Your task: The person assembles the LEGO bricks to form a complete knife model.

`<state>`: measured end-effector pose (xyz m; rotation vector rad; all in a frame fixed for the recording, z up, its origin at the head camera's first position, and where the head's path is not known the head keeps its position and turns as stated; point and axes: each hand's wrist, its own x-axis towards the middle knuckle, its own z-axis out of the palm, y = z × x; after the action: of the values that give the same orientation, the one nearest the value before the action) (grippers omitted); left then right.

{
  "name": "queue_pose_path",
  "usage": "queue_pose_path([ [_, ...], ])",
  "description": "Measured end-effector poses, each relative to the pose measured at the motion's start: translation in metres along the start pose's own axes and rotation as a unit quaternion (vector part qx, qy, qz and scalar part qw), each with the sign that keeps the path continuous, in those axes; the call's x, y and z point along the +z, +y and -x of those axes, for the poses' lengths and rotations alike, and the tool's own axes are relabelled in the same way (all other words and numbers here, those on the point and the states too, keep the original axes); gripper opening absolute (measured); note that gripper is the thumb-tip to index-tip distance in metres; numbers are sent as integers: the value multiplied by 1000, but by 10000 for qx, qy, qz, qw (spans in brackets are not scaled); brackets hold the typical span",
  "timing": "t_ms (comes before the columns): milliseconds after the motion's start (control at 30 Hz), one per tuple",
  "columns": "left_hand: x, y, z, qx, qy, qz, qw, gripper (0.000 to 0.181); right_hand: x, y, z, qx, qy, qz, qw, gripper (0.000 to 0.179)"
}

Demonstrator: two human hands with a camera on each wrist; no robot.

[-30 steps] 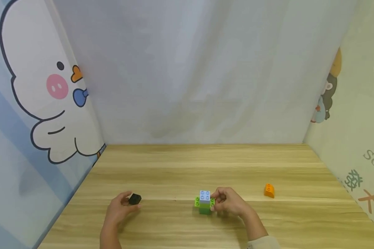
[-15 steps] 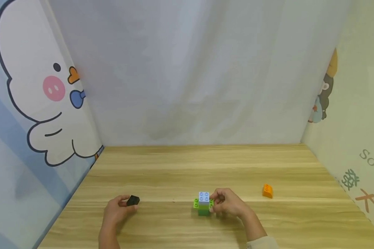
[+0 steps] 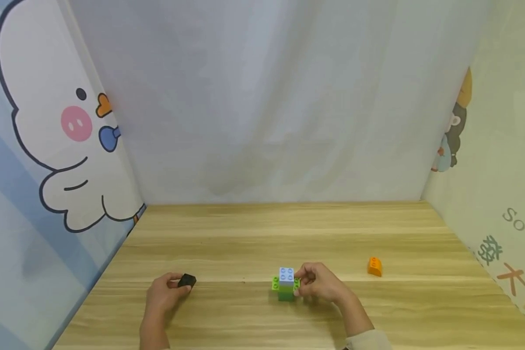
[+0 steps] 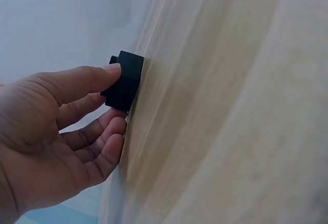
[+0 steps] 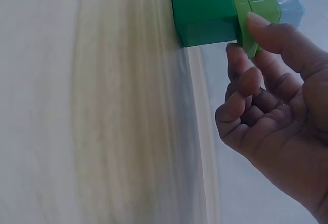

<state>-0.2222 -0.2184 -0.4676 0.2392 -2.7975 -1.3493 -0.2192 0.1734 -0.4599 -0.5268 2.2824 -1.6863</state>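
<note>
My left hand [image 3: 164,293] pinches a small black toy brick [image 3: 187,280] between thumb and fingers on the left of the table. In the left wrist view, the black brick [image 4: 124,80] appears to rest on the wood. Near the middle stands a stack of toy bricks [image 3: 286,295]: dark green at the bottom, a wider light green plate above it, then light green, with pale blue on top. My right hand [image 3: 321,283] holds the right end of the light green plate [image 5: 242,8], its thumb on one face. The other right-hand fingers are curled below it.
An orange toy brick [image 3: 375,266] with a rounded side lies on the wooden table [image 3: 262,233] to the right of my right hand. A pale curtain [image 3: 262,107] hangs behind the table, and printed cloths flank it on both sides.
My left thumb and fingers have drawn in slightly on the black brick. The right hand stays on the stack. The head view has shifted a little.
</note>
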Motion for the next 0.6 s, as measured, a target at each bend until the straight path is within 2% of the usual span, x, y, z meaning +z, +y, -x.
queue_pose_path([
  [300,-3,0,2,-7,97,9,10000,44,1,5,-6,46,13,154,9999,32],
  [600,0,8,6,5,219,41,9998,45,0,6,-3,69,46,135,9999,30],
])
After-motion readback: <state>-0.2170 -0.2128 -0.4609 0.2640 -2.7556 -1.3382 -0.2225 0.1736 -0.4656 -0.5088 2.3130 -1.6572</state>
